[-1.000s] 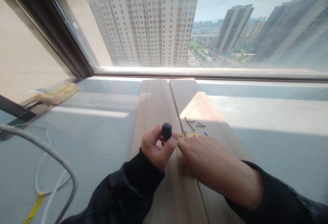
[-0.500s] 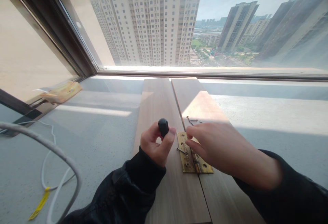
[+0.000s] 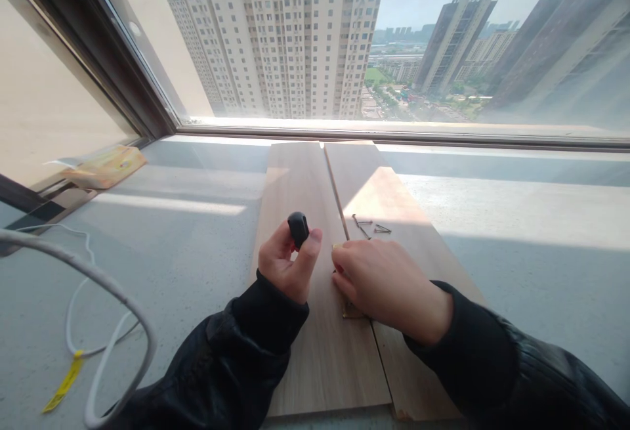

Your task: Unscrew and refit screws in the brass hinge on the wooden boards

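My left hand [image 3: 288, 260] is closed in a fist around the black handle of a screwdriver [image 3: 298, 228]; its lower end is hidden by the hand. My right hand [image 3: 381, 282] is bent over a brass hinge [image 3: 355, 312] and covers most of it. Its thumb and fingertips are pinched together at a screw [image 3: 335, 272], of which only a dark tip shows. The hinge lies across the seam between two pale wooden boards, the left board [image 3: 300, 187] and the right board [image 3: 418, 246]. Several loose screws [image 3: 363, 222] lie on the right board, beyond my right hand.
The boards rest on a pale speckled sill [image 3: 197, 220] below a large window with a dark frame [image 3: 295, 133]. At the far left lies a yellowish plastic packet [image 3: 105, 166]. A thick white cable [image 3: 105, 289] with a yellow tag [image 3: 63, 383] loops at the left.
My right hand has moved left over the hinge, covering most of it and reaching the screw that lay there. My left hand keeps its grip on the screwdriver. The view has shifted slightly.
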`<state>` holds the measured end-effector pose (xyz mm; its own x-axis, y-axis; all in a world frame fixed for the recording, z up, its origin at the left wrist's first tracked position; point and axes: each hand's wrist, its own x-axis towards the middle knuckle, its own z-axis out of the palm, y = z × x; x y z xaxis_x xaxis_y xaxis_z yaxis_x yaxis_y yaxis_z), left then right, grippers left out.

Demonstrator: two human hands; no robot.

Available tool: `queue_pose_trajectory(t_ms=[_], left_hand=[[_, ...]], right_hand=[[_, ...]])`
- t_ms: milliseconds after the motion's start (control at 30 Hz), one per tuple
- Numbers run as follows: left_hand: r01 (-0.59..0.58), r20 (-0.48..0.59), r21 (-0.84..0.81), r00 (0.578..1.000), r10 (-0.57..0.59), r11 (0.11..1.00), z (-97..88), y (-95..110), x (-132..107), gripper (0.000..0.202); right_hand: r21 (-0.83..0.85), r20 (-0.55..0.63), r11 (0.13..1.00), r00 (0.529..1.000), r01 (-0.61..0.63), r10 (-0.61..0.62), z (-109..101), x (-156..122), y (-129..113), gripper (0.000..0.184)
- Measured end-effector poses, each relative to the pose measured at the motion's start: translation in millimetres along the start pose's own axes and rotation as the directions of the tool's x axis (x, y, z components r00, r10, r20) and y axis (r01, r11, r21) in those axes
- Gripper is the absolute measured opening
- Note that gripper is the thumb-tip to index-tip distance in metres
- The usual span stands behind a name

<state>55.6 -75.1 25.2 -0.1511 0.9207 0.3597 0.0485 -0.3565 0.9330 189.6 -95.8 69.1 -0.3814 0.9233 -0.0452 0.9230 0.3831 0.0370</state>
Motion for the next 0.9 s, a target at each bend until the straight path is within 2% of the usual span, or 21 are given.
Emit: queue_pose_trajectory(t_ms=[233, 367, 433, 500, 600, 733, 900], left_hand=[[-0.021, 0.069, 0.035, 0.997, 0.019, 0.999, -3.9, -3.7, -0.6, 0.026], [-0.006, 0.072, 0.03, 0.997, 0.004, 1.0, -3.6, -2.8, -1.1, 0.027], [-0.002, 0.077, 0.038, 0.997, -0.001, 0.999, -3.5, -1.9, -0.9, 0.027], [0.002, 0.074, 0.042, 0.997, -0.005, 0.999, -3.2, -1.0, -0.6, 0.027], [0.008, 0.064, 0.034, 0.998, -0.01, 0.999, -2.1, -0.1, -0.5, 0.025], [0.037, 0.052, 0.017, 0.998, -0.038, 0.999, 0.0, 0.9, -1.5, 0.025], [0.052, 0.052, -0.004, 0.997, -0.052, 0.999, 2.2, 3.6, -1.8, 0.025]], right_hand=[[0.003, -0.012, 1.0, 1.0, -0.002, 0.002, 5.6, 3.5, -1.9, 0.018], [0.055, -0.025, 0.998, 0.999, 0.03, -0.028, -3.9, 2.8, 2.1, 0.021], [0.111, -0.06, 0.994, 0.998, 0.003, 0.004, -12.9, 2.8, 13.2, 0.025], [0.159, -0.051, 0.984, 0.994, -0.084, 0.093, -20.7, 2.9, 31.1, 0.027], [0.113, 0.002, 0.984, 0.99, -0.14, 0.141, -24.0, 3.4, 62.9, 0.031], [0.098, 0.087, 0.978, 0.981, -0.182, 0.174, -14.2, 6.8, 91.4, 0.03], [0.081, 0.047, 0.976, 0.979, -0.203, 0.2, 1.5, 14.0, 97.5, 0.032]])
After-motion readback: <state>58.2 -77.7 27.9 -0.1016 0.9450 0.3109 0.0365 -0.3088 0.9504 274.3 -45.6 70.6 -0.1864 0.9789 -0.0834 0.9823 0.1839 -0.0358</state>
